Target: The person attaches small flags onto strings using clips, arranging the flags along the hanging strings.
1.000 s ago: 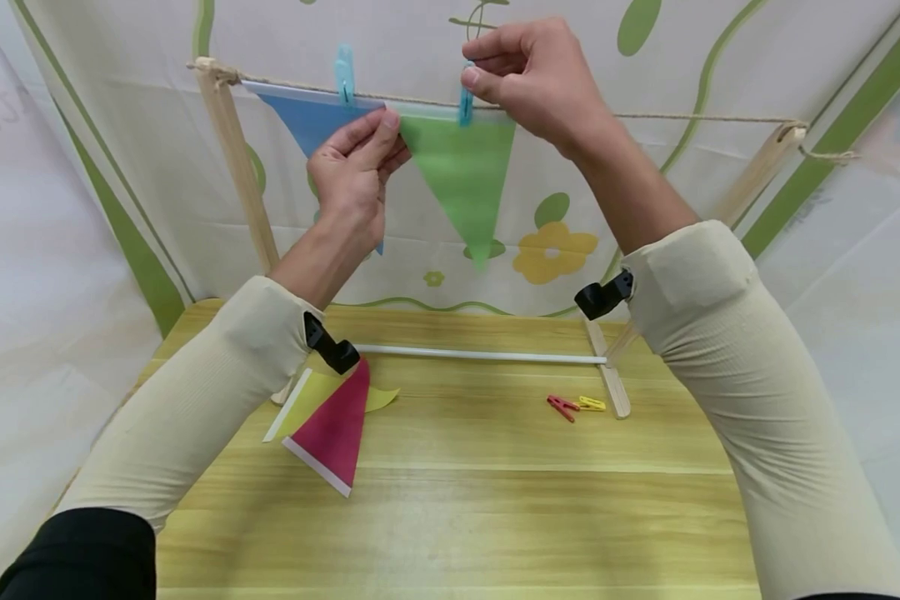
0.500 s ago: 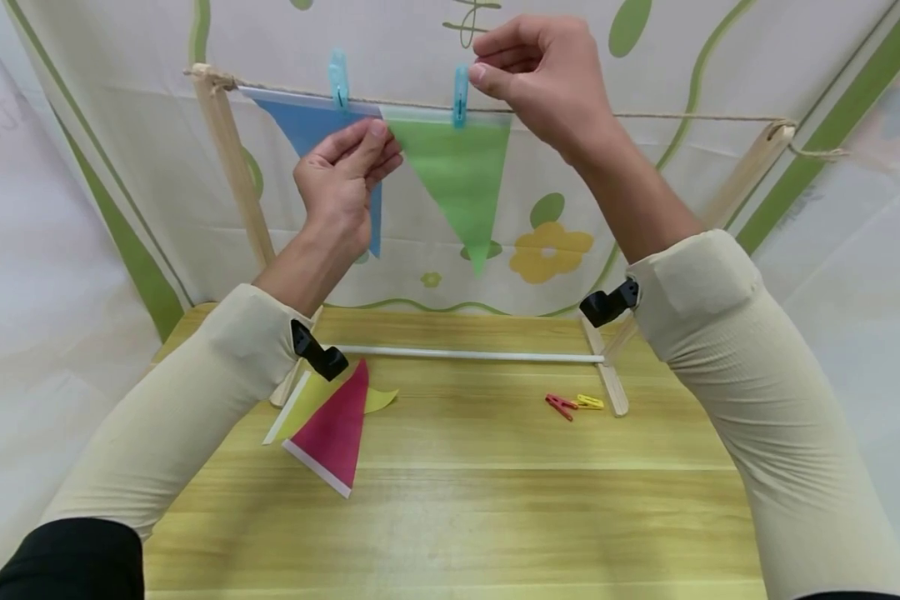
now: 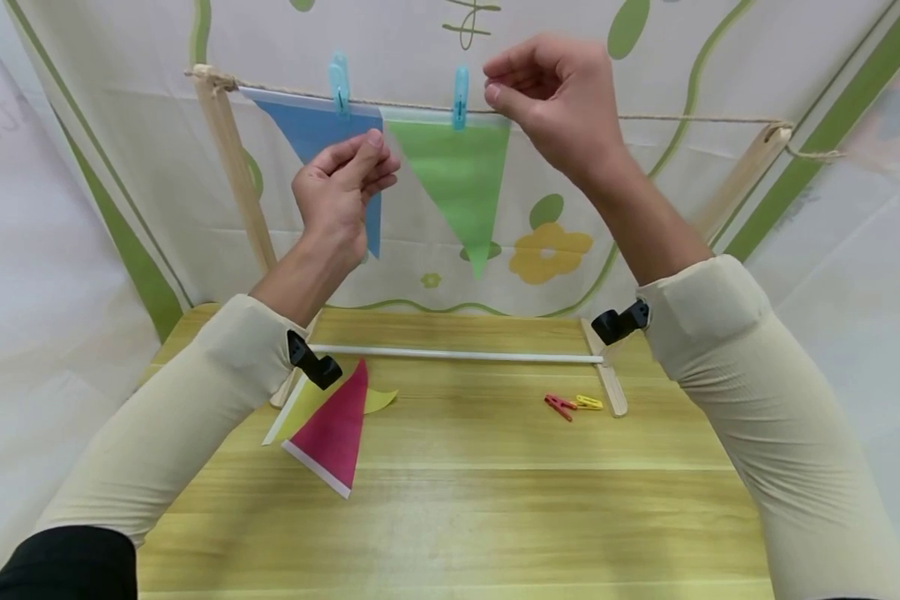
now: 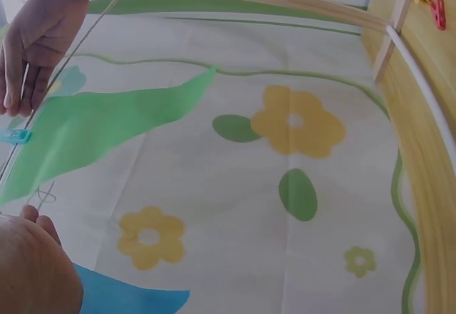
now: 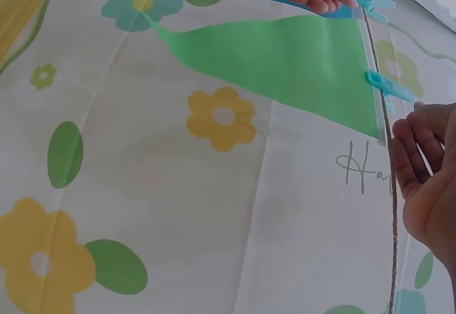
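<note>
A green pennant hangs from the twine under a blue clothespin. To its left a blue pennant hangs under another blue clothespin. My right hand is just right of the green pennant's clothespin, apart from it, fingers loosely bent and holding nothing. In front of the blue pennant, partly covering it, is my left hand, its thumb near its fingertips and nothing held. The right wrist view shows a gap between the right hand and the clothespin.
Wooden posts hold the twine at both ends, joined low by a white rod. On the table a magenta pennant overlaps a yellow pennant. Red and yellow clothespins lie near the right foot.
My right hand has let go of the blue clothespin and moved right and slightly down. My left hand has come off the pennants' top edge, down and left. The green pennant stays hanging.
</note>
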`<state>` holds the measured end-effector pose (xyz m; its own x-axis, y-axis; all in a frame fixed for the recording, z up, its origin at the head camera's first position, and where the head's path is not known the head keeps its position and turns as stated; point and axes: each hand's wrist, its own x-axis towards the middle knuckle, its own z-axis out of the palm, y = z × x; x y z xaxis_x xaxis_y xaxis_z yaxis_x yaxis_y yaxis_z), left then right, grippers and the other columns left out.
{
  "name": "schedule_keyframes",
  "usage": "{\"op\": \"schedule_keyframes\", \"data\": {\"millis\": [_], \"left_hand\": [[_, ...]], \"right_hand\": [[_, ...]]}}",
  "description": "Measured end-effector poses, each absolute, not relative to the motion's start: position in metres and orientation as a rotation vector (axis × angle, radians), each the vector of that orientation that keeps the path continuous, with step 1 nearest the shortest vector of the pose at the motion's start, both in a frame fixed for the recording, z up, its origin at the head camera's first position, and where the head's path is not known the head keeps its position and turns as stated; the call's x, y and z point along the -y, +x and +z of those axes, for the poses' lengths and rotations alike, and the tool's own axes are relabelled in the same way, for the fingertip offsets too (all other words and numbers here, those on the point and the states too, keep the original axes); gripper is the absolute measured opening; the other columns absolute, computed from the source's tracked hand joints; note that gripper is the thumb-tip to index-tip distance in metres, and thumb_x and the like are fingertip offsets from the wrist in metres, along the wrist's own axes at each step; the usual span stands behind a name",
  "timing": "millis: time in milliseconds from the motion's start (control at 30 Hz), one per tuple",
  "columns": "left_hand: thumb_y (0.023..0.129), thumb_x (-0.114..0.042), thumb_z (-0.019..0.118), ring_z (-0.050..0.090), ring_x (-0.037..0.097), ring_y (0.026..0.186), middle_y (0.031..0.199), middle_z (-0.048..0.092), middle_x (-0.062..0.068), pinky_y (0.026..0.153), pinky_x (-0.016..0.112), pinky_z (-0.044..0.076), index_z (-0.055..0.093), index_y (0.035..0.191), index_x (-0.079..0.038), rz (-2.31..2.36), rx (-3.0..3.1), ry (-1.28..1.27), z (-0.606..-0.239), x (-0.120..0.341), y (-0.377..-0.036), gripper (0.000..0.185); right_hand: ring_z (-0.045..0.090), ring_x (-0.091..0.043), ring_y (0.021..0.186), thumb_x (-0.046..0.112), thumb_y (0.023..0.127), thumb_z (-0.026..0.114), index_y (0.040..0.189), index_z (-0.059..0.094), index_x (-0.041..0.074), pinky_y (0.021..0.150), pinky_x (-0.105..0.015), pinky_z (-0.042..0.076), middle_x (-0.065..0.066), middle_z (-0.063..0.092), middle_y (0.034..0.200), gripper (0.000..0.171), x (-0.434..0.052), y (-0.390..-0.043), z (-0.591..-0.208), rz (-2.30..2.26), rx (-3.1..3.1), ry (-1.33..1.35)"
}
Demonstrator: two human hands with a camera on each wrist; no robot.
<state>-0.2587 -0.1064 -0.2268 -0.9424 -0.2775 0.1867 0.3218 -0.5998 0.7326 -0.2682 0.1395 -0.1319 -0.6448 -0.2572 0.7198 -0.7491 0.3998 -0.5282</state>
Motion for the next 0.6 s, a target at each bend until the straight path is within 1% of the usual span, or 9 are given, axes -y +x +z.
{"op": "schedule_keyframes", "data": {"millis": [167,267,333,433,500,600], "left_hand": [[0.096,-0.009,0.091,0.084,0.019,0.080,0.091,0.084,0.010,0.085,0.033,0.072,0.083,0.104,-0.001,-2.523,1.197,-0.070,-0.231,0.109,-0.258,0.013],[0.096,-0.009,0.090,0.084,0.018,0.079,0.090,0.084,0.009,0.083,0.032,0.072,0.083,0.103,-0.002,-2.512,1.198,-0.072,-0.234,0.111,-0.258,0.012],[0.096,-0.008,0.090,0.084,0.018,0.078,0.089,0.084,0.008,0.083,0.032,0.072,0.083,0.102,-0.002,-2.509,1.195,-0.071,-0.234,0.112,-0.258,0.012],[0.096,-0.008,0.090,0.083,0.018,0.077,0.087,0.084,0.008,0.082,0.031,0.072,0.083,0.101,-0.001,-2.509,1.195,-0.078,-0.236,0.113,-0.258,0.011],[0.097,-0.007,0.090,0.083,0.018,0.076,0.087,0.084,0.008,0.081,0.031,0.072,0.083,0.101,-0.001,-2.515,1.193,-0.089,-0.237,0.114,-0.258,0.010],[0.097,-0.007,0.089,0.083,0.017,0.076,0.086,0.084,0.008,0.081,0.031,0.071,0.083,0.102,-0.001,-2.519,1.200,-0.104,-0.238,0.115,-0.257,0.010]], "right_hand": [[0.076,0.000,0.091,0.005,0.104,0.079,0.112,0.086,-0.002,0.094,-0.019,0.064,-0.014,0.086,0.108,0.013,-0.143,-0.265,-0.140,1.095,2.077,0.908],[0.074,0.006,0.093,0.003,0.105,0.077,0.111,0.085,-0.004,0.097,-0.019,0.064,-0.019,0.085,0.109,0.012,-0.147,-0.265,-0.146,1.014,1.992,0.979],[0.071,0.011,0.095,0.002,0.106,0.075,0.110,0.085,-0.006,0.097,-0.019,0.063,-0.021,0.085,0.108,0.013,-0.149,-0.266,-0.150,0.947,1.929,1.028],[0.069,0.014,0.098,0.003,0.107,0.073,0.109,0.085,-0.006,0.097,-0.017,0.062,-0.021,0.085,0.106,0.015,-0.152,-0.267,-0.153,0.864,1.867,1.062],[0.072,0.009,0.099,0.005,0.108,0.073,0.109,0.086,-0.005,0.096,-0.016,0.062,-0.020,0.086,0.106,0.016,-0.153,-0.267,-0.156,0.807,1.846,1.071],[0.079,-0.012,0.097,0.006,0.108,0.074,0.108,0.086,-0.004,0.095,-0.015,0.060,-0.018,0.087,0.105,0.016,-0.154,-0.266,-0.159,0.745,1.825,1.079]]}}
